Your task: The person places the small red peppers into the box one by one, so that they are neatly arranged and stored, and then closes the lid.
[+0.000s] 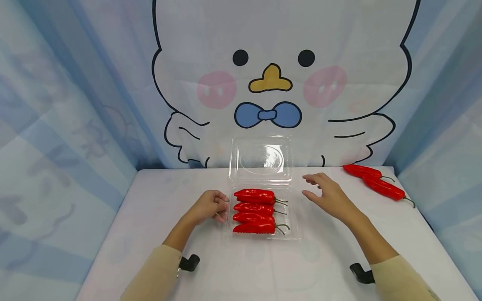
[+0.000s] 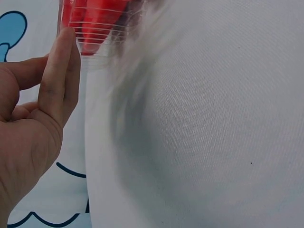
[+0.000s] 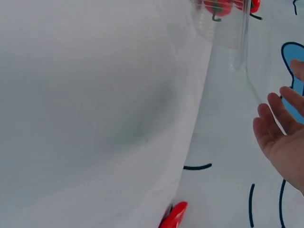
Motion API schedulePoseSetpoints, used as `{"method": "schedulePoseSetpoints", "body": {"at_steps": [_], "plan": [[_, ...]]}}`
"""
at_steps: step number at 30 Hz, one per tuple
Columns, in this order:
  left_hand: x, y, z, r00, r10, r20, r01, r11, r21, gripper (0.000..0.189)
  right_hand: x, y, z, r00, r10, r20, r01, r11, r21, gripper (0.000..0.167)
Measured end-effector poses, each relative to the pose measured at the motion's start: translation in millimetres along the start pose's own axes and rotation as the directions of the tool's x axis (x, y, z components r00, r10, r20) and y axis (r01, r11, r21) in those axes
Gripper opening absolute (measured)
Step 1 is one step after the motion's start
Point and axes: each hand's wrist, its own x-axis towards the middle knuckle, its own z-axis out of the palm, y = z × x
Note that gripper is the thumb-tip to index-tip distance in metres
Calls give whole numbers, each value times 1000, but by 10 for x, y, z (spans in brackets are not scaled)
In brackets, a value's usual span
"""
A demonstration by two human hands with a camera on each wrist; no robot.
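Several red chili peppers [image 1: 254, 209] lie side by side in a clear plastic box [image 1: 295, 232], stems to the right. Its hinged lid [image 1: 260, 161] stands raised at the back. My left hand [image 1: 211, 205] is at the box's left wall; in the left wrist view that hand [image 2: 47, 90] has fairly straight fingers touching the ribbed side of the box [image 2: 102, 31]. To the right of the box, my right hand [image 1: 327, 196] hovers with fingers spread and nothing held. In the right wrist view the same hand [image 3: 285, 128] is partly cut off by the frame's edge.
Two more red chili peppers [image 1: 382, 186] lie at the table's back right corner, one partly over the other. A white cloth covers the table [image 1: 263, 271]. Behind it hangs a curtain [image 1: 188, 42] with a cartoon bird, and further curtains close both sides.
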Motion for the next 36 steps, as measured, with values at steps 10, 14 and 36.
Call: {"method": "schedulePoseSetpoints", "body": {"at_steps": [10, 14, 36], "plan": [[14, 6, -11, 1000, 7, 26, -7, 1000, -5, 20, -217, 462, -296, 992, 114, -50, -113, 993, 30, 62], [3, 26, -9, 1000, 1, 25, -1, 1000, -6, 19, -293, 635, -419, 984, 170, -51, -169, 985, 29, 67], [31, -16, -9, 1000, 7, 19, -7, 1000, 20, 20, -516, 1548, -809, 921, 381, -81, -385, 922, -43, 76]]}}
